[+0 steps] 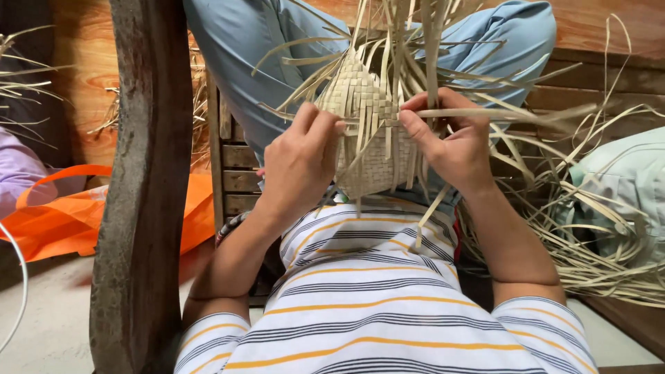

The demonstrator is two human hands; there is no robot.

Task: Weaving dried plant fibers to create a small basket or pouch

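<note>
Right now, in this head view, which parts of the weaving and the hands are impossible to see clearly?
- Woven piece: its lower side parts are covered by the left hand and right hand.
- Loose strips: their upper ends are cut off by the top edge.
- Right hand's fingertips: tucked behind the strips, so the grip is unclear.
- Strip pile: too tangled to count, and cut off at the right edge.

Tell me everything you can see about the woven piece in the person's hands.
The woven piece is a small pale straw-coloured panel of flat strips plaited in a tight checker pattern, pointed at its top. It is unfinished: many loose strips fan upward and sideways from its edges, and a few hang below. It is held upright above the person's lap. The left hand pinches its left edge, and the right hand grips its right side, pinching a strip that runs off to the right.
</note>
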